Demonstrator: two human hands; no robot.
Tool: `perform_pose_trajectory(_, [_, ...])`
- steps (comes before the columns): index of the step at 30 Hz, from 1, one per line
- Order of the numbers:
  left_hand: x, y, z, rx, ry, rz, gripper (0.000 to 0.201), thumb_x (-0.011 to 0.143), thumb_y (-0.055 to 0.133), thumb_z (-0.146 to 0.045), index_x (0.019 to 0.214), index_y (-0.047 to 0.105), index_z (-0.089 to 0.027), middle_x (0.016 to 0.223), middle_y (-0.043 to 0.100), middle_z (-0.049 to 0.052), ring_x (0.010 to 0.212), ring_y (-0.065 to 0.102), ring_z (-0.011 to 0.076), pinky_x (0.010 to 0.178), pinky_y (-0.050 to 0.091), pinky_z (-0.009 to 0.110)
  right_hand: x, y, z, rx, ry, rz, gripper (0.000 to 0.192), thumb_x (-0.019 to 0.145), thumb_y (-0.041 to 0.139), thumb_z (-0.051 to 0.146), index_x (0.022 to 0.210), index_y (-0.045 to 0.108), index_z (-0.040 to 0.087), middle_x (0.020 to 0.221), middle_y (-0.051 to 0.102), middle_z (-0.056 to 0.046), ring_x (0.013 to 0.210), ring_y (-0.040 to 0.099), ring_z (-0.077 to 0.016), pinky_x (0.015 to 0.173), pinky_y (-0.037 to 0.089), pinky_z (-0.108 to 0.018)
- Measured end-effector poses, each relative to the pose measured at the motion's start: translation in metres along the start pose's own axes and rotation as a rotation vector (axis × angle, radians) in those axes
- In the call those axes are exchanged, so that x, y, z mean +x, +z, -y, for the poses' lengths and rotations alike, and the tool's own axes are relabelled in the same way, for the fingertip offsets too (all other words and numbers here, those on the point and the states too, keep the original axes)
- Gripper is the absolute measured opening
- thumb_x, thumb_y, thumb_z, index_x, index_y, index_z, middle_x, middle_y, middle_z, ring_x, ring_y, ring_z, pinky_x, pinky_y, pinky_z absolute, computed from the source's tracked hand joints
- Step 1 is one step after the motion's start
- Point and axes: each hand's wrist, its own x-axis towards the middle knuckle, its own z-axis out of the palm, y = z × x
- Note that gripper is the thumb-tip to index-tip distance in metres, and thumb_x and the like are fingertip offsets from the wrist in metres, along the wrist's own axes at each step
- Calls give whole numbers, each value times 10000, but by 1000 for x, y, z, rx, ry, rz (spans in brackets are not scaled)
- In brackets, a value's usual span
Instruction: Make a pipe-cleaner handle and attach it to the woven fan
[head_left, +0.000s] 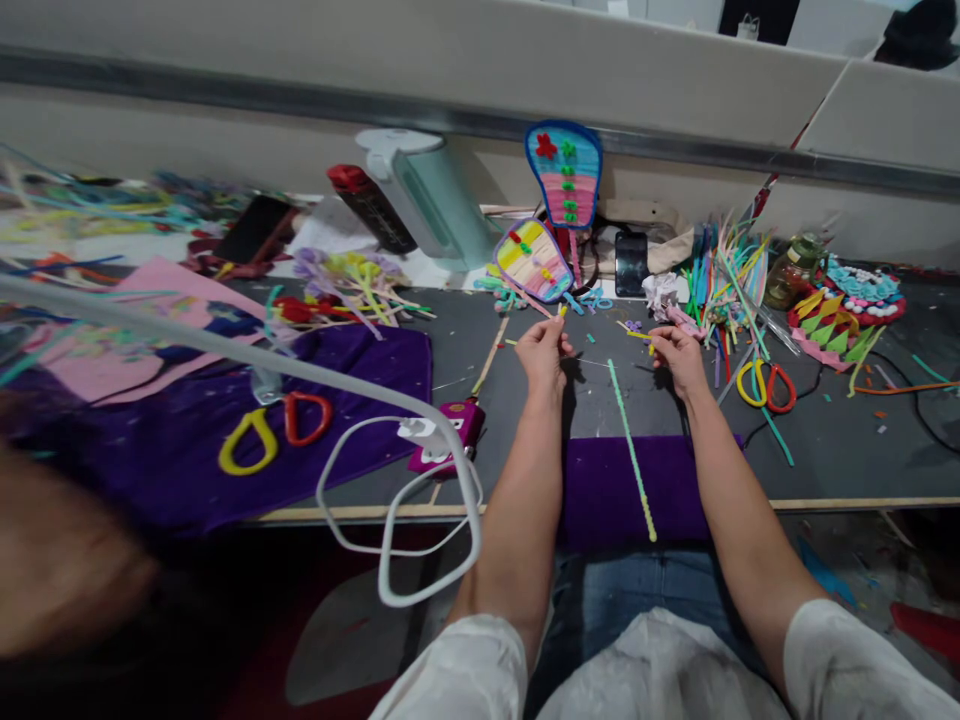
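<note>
My left hand is closed in a pinch, with a short yellow pipe cleaner tip showing above the fingers. Opposite it, my right hand pinches a short yellow pipe cleaner that points left. A gap separates the two hands. Between my forearms, a long mint-green pipe cleaner with a yellowish near end runs from the dark tabletop onto a folded purple cloth. A faint thin line near its far end is too fine to identify. Beyond my hands stand two decorated fans, one blue-edged, one yellow and pink.
Scissors with yellow and red handles lie right, near bundled pipe cleaners. A second pair rests on purple cloth at left. A white cable loops across the foreground. A pale green kettle stands behind. Another person's blurred arm is at left.
</note>
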Motion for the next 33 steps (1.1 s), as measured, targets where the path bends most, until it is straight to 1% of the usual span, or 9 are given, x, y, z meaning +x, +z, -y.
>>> perform_pose_trajectory(12, [0, 1, 0, 19, -81, -1, 298, 610, 787, -351, 696, 599, -136, 507, 537, -52, 372, 466, 50, 361, 378, 158, 3, -3, 1, 102, -32, -41, 203, 647, 720, 331, 794, 647, 211, 677, 597, 26, 573, 524, -87, 440, 408, -182])
perform_pose_trajectory(15, [3, 1, -1, -67, -110, 31, 309, 659, 779, -383, 754, 613, -141, 561, 568, -36, 429, 521, 58, 430, 449, 167, 4, -3, -1, 114, 32, -64, 230, 637, 729, 335, 811, 648, 209, 675, 611, 24, 564, 538, -88, 415, 400, -174])
perform_pose_trajectory(17, [3, 4, -1, -160, -150, 90, 336, 732, 724, -456, 816, 619, -148, 675, 638, 12, 578, 627, 88, 569, 532, 195, 4, -3, -2, 141, 83, -91, 246, 627, 737, 330, 815, 640, 204, 676, 629, 22, 565, 561, -90, 424, 425, -173])
perform_pose_trajectory(19, [0, 8, 0, -208, -216, 191, 382, 785, 655, -525, 858, 622, -151, 824, 692, 73, 779, 688, 135, 709, 565, 238, 3, -1, -3, 173, 116, -97, 258, 624, 744, 328, 814, 621, 203, 696, 654, 18, 592, 600, -96, 457, 466, -177])
perform_pose_trajectory(21, [-8, 13, 4, -163, -295, 314, 404, 771, 667, -533, 887, 638, -148, 920, 709, 108, 870, 693, 173, 738, 570, 269, 2, 1, -4, 187, 129, -76, 264, 631, 749, 332, 813, 605, 206, 723, 674, 14, 630, 637, -105, 492, 499, -182])
perform_pose_trajectory(23, [-18, 18, 10, -63, -333, 439, 412, 702, 753, -472, 939, 664, -146, 958, 715, 111, 832, 693, 184, 689, 574, 286, 1, 5, -6, 191, 128, -56, 261, 634, 754, 331, 802, 599, 207, 731, 682, 12, 649, 655, -111, 507, 514, -186])
perform_pose_trajectory(25, [-28, 23, 16, 22, -330, 524, 435, 627, 818, -423, 923, 686, -133, 905, 716, 99, 741, 677, 165, 640, 568, 282, 0, 8, -7, 201, 124, -52, 255, 626, 762, 320, 788, 601, 206, 725, 683, 13, 653, 662, -116, 513, 522, -190])
perform_pose_trajectory(28, [-37, 28, 19, 51, -280, 544, 430, 569, 852, -408, 848, 693, -122, 784, 697, 65, 656, 640, 137, 608, 555, 272, -1, 12, -8, 226, 111, -64, 257, 610, 772, 307, 773, 603, 203, 724, 684, 14, 653, 666, -120, 511, 527, -194])
perform_pose_trajectory(33, [-39, 28, 17, 73, -263, 567, 427, 567, 847, -438, 822, 697, -130, 757, 691, 61, 635, 625, 135, 603, 543, 283, -3, 16, -9, 212, 88, -78, 273, 611, 779, 316, 768, 589, 201, 730, 685, 9, 684, 674, -132, 526, 531, -205])
